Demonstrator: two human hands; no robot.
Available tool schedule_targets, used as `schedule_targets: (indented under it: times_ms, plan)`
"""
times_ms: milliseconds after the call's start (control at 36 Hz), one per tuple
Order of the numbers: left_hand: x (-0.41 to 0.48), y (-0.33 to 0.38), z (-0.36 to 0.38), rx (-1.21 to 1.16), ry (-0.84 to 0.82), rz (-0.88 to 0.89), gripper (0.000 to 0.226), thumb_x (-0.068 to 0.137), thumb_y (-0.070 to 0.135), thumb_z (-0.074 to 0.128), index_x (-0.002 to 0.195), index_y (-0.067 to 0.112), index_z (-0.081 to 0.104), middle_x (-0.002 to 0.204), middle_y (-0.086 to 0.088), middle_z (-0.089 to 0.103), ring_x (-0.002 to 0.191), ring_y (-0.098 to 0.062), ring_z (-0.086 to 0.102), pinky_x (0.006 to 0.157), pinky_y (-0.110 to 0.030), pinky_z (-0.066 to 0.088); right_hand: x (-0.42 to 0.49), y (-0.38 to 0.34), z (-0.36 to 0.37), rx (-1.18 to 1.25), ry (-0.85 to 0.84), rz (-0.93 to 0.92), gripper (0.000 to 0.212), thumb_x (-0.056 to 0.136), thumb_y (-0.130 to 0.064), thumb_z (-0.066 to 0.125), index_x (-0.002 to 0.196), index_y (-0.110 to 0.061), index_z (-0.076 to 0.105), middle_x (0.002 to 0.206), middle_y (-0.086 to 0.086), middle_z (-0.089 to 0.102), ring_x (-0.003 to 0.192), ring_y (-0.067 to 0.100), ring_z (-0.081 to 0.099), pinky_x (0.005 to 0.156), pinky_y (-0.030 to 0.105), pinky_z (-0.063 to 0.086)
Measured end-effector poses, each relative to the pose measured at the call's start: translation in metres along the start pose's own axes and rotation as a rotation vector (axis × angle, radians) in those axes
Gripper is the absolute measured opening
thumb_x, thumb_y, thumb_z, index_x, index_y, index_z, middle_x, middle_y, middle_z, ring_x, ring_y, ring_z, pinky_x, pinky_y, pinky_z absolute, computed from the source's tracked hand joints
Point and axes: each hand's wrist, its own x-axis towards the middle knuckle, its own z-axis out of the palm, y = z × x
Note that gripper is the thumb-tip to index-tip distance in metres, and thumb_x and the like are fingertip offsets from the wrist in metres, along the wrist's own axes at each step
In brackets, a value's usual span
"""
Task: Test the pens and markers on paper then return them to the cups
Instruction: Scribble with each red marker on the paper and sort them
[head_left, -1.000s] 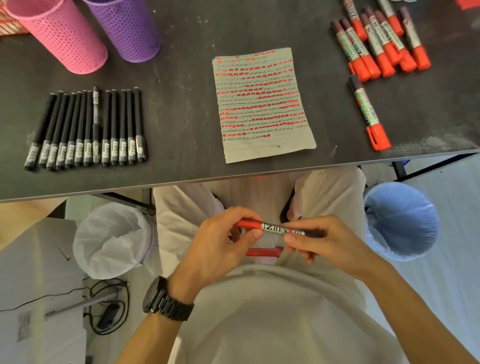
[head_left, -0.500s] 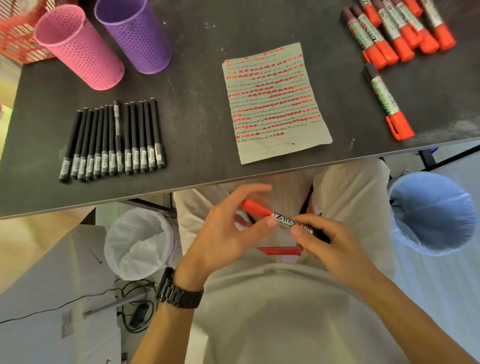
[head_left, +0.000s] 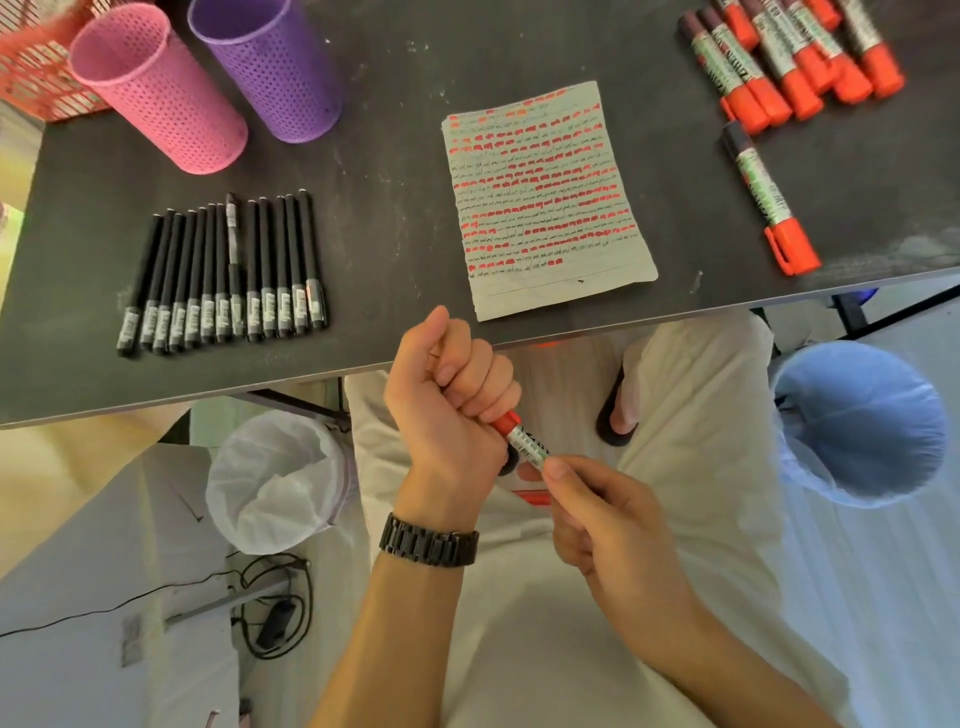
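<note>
Gripping the cap end of a red marker (head_left: 524, 441) in a clenched left hand (head_left: 447, 395) while the right hand (head_left: 608, 525) is pinching its barrel, the person is working just off the bench's (head_left: 389, 208) near edge. The paper (head_left: 545, 197) is carrying marks almost to its foot, but black pens (head_left: 223, 275) and red markers (head_left: 789, 57) are lying loose, so returns to the pink cup (head_left: 156, 88) and purple cup (head_left: 265, 67) are seemingly all remaining.

Table (head_left: 389, 182): dark grey, scuffed pale in places. Far left, pink cup (head_left: 156, 88) and purple cup (head_left: 265, 67), both perforated in fine dot grids; red mesh basket (head_left: 31, 62) beside them. Black pens (head_left: 223, 270): white-grey labels at near ends. Paper (head_left: 545, 197): pale grey-green, rows of red dashes over thin dark scribbles. Far-right markers (head_left: 789, 57): red caps, white-green labels, dark ends. Held marker (head_left: 524, 441): red cap, white label, black lettering.
</note>
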Motion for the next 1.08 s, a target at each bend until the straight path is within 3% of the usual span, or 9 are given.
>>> schedule_targets:
  times_ms: [306,500,611,667,750,833,889,972,1083]
  plan:
    - [0.001,-0.003,0.02,-0.049,-0.003,-0.028,0.047,0.088,0.028,0.051,0.052,0.023,0.022,0.043,0.009,0.013,0.04,-0.008,0.007,0.035,-0.021,0.014,-0.023,-0.024,0.016,-0.132,0.191,-0.102,0.039,0.071,-0.06,0.064,0.088,-0.029,0.081,0.049,-0.01,0.028,0.045,0.01,0.025,0.045,0.024,0.026]
    - [0.002,-0.002,0.029,0.016,-0.033,-0.019,0.045,0.083,0.028,0.054,0.054,0.024,0.021,0.042,0.009,0.015,0.04,-0.009,0.007,0.036,-0.022,0.011,-0.024,-0.028,0.019,-0.106,0.199,-0.109,0.042,0.069,-0.061,0.064,0.09,-0.029,0.081,0.048,-0.009,0.03,0.044,0.009,0.026,0.045,0.023,0.028]
    - [0.005,0.005,0.027,0.053,-0.052,-0.004,0.046,0.091,0.025,0.049,0.053,0.023,0.023,0.042,0.009,0.016,0.04,-0.008,0.008,0.037,-0.022,0.012,-0.018,-0.031,0.017,-0.162,0.139,-0.151,0.031,0.078,-0.057,0.062,0.088,-0.033,0.08,0.049,-0.014,0.033,0.045,0.007,0.028,0.047,0.022,0.028]
    - [0.006,0.01,0.025,0.095,-0.072,0.019,0.045,0.095,0.024,0.046,0.055,0.022,0.027,0.043,0.009,0.018,0.04,-0.008,0.011,0.038,-0.023,0.016,-0.012,-0.036,0.014,-0.229,0.089,-0.179,0.025,0.082,-0.055,0.061,0.078,-0.038,0.078,0.048,-0.015,0.035,0.046,0.005,0.029,0.05,0.022,0.028]
    - [0.006,0.016,0.019,0.242,-0.069,0.053,0.039,0.097,0.028,0.047,0.059,0.021,0.04,0.049,0.006,0.031,0.045,-0.011,0.026,0.045,-0.023,0.03,-0.001,-0.044,0.005,-0.338,0.02,-0.257,0.024,0.089,-0.045,0.063,0.069,-0.041,0.074,0.048,-0.017,0.041,0.044,0.002,0.038,0.048,0.012,0.034]
    - [0.004,0.022,0.008,0.59,-0.024,0.194,0.029,0.096,0.023,0.05,0.069,0.016,0.056,0.067,-0.003,0.054,0.062,-0.018,0.052,0.059,-0.027,0.047,0.006,-0.053,-0.011,-0.49,0.009,-0.363,0.008,0.093,-0.038,0.068,0.091,-0.039,0.076,0.058,-0.02,0.058,0.054,-0.002,0.053,0.054,0.007,0.039]
    - [0.001,0.025,-0.001,0.8,-0.029,0.256,0.024,0.098,0.018,0.051,0.079,0.013,0.064,0.081,-0.004,0.064,0.075,-0.017,0.064,0.069,-0.025,0.052,0.01,-0.057,-0.024,-0.564,0.027,-0.413,0.01,0.093,-0.036,0.069,0.099,-0.041,0.075,0.067,-0.018,0.064,0.061,-0.001,0.057,0.059,0.008,0.041]
    - [-0.005,0.029,-0.012,1.022,-0.082,0.219,0.02,0.102,0.02,0.054,0.094,0.017,0.071,0.095,0.001,0.072,0.082,-0.015,0.065,0.077,-0.023,0.052,0.015,-0.065,-0.043,-0.64,0.06,-0.441,0.015,0.092,-0.036,0.071,0.104,-0.045,0.073,0.074,-0.013,0.067,0.064,0.003,0.057,0.061,0.013,0.044]
    - [-0.011,0.03,-0.019,1.148,-0.172,0.138,0.018,0.097,0.04,0.058,0.104,0.032,0.074,0.099,0.003,0.073,0.08,-0.013,0.066,0.074,-0.016,0.049,0.02,-0.073,-0.058,-0.686,0.056,-0.46,0.021,0.094,-0.03,0.07,0.108,-0.046,0.073,0.082,-0.005,0.072,0.065,0.01,0.059,0.061,0.019,0.048]
